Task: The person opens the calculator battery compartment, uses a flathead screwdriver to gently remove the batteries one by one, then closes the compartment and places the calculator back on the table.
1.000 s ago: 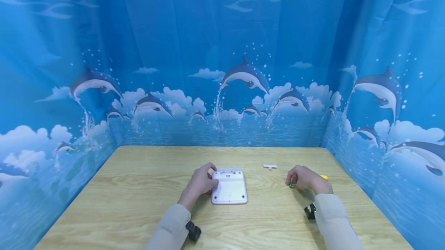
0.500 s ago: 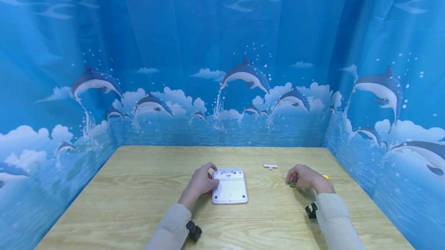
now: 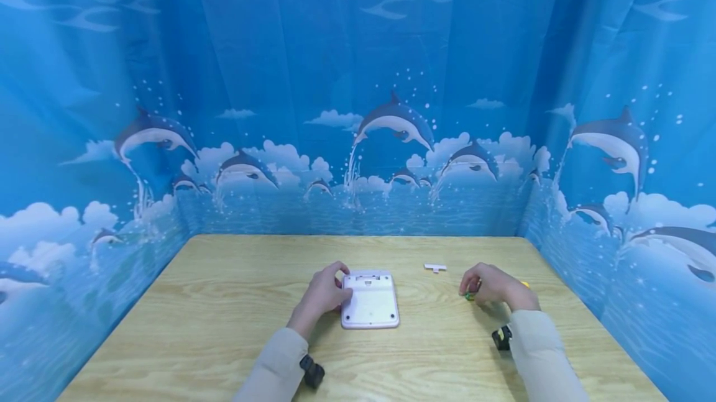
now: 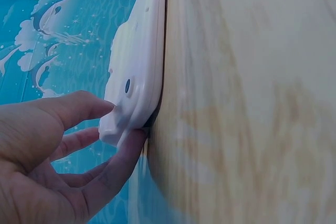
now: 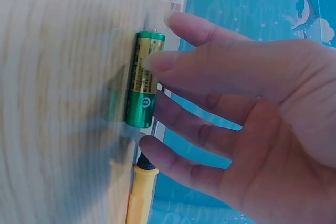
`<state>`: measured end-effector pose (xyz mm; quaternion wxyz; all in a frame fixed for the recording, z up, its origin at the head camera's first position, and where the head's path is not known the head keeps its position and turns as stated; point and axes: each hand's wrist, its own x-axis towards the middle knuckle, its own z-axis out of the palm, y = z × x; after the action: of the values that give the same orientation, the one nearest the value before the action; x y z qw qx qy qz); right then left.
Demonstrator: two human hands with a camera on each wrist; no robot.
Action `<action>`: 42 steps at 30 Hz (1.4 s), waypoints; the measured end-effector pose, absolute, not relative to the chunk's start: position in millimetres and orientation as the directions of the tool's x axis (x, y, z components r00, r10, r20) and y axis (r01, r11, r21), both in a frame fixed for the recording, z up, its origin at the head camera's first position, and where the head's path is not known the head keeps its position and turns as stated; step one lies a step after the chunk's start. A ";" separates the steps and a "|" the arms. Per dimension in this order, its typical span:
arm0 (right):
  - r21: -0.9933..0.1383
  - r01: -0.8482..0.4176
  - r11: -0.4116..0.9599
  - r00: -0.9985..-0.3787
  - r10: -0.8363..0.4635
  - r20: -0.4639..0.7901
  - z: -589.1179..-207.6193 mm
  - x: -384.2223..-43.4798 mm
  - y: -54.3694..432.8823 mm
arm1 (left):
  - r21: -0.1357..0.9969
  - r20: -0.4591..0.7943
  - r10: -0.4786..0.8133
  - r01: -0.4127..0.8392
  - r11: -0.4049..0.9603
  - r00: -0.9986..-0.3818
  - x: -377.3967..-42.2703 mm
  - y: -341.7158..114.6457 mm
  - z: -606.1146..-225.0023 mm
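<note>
A flat white device point(image 3: 371, 310) lies underside up on the table, with dark round feet at its corners and an uncovered battery compartment at its far end. My left hand point(image 3: 322, 295) grips its left edge: in the left wrist view the thumb point(image 4: 89, 106) is on the upper side and a finger reaches under the rim. Over to the right, my right hand point(image 3: 493, 284) holds a green and gold battery point(image 5: 142, 85) close over the tabletop, the thumb against its side and the other fingers behind it.
A small white battery cover point(image 3: 435, 268) with a tab lies between the device and my right hand, farther back. A yellow-handled screwdriver point(image 5: 140, 195) lies beyond the right hand, mostly hidden by it in the head view. Dolphin-print curtains point(image 3: 358, 110) surround the wooden table point(image 3: 235, 302).
Very little differs. My right hand has shifted by a tiny amount with the battery; the left hand and the white device stay where they were.
</note>
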<state>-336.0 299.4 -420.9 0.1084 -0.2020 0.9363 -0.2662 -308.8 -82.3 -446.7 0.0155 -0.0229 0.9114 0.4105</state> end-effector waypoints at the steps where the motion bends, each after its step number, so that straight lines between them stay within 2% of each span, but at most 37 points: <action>1: -0.542 -0.323 0.776 -0.894 -0.438 -0.094 -419.6 -335.5 299.0 | 0.748 -0.050 -0.032 -0.059 0.661 -0.998 -309.0 -82.0 -446.7; 14: -0.495 -0.340 0.800 -0.901 -0.428 -0.073 -409.3 -337.1 293.6 | 0.758 -0.052 -0.020 -0.053 0.650 -0.998 -307.2 -83.1 -445.8; 32: -0.422 -0.425 0.801 -0.898 -0.432 0.084 -417.5 -341.0 260.2 | 0.749 -0.063 -0.026 -0.065 0.659 -0.998 -307.2 -79.9 -447.3; 37: -0.382 -0.446 0.810 -0.894 -0.420 0.153 -416.5 -347.6 251.1 | 0.755 -0.063 -0.027 -0.065 0.652 -0.998 -307.4 -81.1 -446.0; 42: -0.352 -0.437 0.828 -0.899 -0.403 0.170 -417.8 -355.3 243.8 | 0.758 -0.062 -0.022 -0.061 0.650 -0.998 -305.9 -81.6 -444.7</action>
<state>-355.3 243.8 -417.8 -0.0441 -0.2199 0.9549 -0.1944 -305.9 -81.6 -444.7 0.0235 -0.0229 0.9079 0.4178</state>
